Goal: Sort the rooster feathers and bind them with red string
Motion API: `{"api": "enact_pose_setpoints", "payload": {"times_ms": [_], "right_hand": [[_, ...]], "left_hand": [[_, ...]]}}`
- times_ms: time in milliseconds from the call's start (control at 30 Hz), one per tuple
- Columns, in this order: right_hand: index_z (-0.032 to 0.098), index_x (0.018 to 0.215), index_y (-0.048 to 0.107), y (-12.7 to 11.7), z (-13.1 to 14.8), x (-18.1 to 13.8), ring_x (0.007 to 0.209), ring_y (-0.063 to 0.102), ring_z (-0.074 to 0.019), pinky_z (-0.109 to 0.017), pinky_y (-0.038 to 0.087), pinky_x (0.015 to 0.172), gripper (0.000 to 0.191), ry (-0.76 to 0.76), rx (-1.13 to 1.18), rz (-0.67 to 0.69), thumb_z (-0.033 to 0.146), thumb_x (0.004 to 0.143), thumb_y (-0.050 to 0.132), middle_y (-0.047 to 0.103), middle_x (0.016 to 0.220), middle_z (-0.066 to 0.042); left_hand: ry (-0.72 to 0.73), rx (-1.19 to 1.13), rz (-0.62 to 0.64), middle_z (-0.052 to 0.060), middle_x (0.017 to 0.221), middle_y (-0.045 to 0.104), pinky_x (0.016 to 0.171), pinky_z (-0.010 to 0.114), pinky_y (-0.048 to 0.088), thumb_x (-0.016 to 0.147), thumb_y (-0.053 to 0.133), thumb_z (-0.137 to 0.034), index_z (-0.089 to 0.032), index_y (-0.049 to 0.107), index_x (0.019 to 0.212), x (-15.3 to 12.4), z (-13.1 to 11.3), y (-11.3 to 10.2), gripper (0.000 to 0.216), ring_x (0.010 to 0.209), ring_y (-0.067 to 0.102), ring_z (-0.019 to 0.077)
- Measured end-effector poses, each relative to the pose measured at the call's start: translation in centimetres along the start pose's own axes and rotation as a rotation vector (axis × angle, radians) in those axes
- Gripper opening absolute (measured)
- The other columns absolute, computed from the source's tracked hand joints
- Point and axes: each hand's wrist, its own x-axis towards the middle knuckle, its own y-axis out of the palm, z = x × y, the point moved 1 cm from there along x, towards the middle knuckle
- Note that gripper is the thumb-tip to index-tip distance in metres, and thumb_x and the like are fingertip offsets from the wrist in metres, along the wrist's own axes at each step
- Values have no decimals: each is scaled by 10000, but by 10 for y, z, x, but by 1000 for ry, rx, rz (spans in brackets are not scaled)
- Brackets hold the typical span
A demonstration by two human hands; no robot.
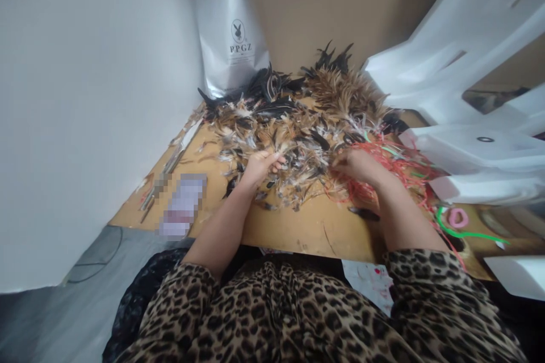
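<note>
Before me at twelve o'clock, loose brown, black and whitish feathers (300, 125) lie heaped in a mess. Red strings (398, 154) sprawl tangled at my one o'clock.

Whitish wall-like panel (97, 96) along left, plain tan wall (340, 0) behind. Yellow-brown tabletop (285, 232), surface scuffed, set up near tan wall. Grey floor (55, 323) lower left. Light soft, shadow upper right.
</note>
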Motion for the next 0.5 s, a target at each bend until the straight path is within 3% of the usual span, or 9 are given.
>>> {"api": "enact_pose_setpoints", "payload": {"times_ms": [167, 267, 367, 500], "right_hand": [[222, 761, 717, 13, -7, -7, 736, 602, -164, -236, 408, 654, 164, 63, -214, -75, 251, 697, 569, 692, 813, -54], [191, 752, 710, 16, -7, -5, 756, 595, -169, -250, 409, 680, 178, 66, -232, -92, 230, 702, 543, 679, 831, -78], [164, 713, 687, 9, -5, -4, 727, 584, -163, -260, 414, 677, 177, 43, -52, -149, 237, 712, 526, 667, 783, -71], [154, 710, 647, -11, 8, -2, 606, 534, -134, -265, 412, 592, 202, 98, 492, -403, 350, 688, 603, 638, 693, -40]], "left_hand": [[-6, -12, -6, 43, 587, 639, 458, 162, 382, 670, 701, -346, -80, 668, 713, -1, -1, 0, 271, 456, 506, 42], [-1, -51, -24, 58, 634, 659, 450, 153, 381, 658, 716, -323, -76, 661, 713, 0, -1, -1, 260, 468, 514, 40], [-8, -115, -33, 65, 684, 675, 454, 147, 387, 653, 726, -282, -77, 656, 725, 1, -2, -1, 229, 485, 524, 36], [-28, -177, -11, 59, 706, 681, 459, 134, 392, 678, 711, -253, -79, 657, 744, 2, -1, -3, 194, 495, 531, 27]]}}
